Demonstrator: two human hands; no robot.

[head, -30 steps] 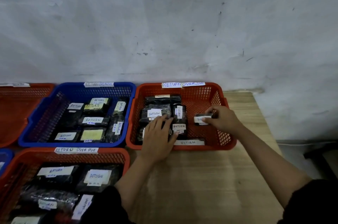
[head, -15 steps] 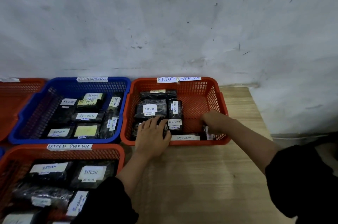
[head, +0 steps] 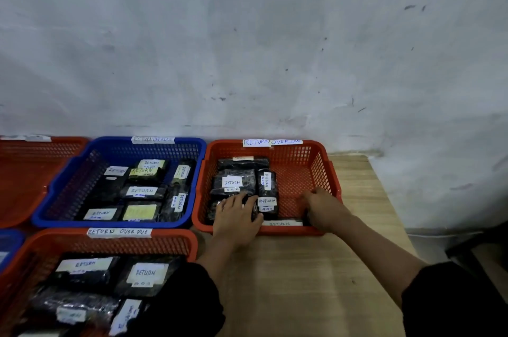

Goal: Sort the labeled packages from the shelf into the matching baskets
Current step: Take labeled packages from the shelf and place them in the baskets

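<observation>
Both hands are working inside the red basket (head: 327, 171): the left hand (head: 236, 217) is lying flat on the black packages (head: 233, 182); the right hand (head: 321, 206) is reaching down at the near wall, its grip hidden. These wrapped packages are probably light, soft and slippery; holding them across the short sides is advisable.

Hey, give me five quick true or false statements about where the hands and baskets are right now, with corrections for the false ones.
1. Both hands are inside the far red basket. True.
2. The left hand lies flat on a package. True.
3. The blue basket is empty. False: it holds several packages labeled RETURN.
4. The right hand is lifted above the table. False: it is low in the far red basket's right front corner.
5. The near red basket bears a RETURN OVER DUE label. True.
</observation>
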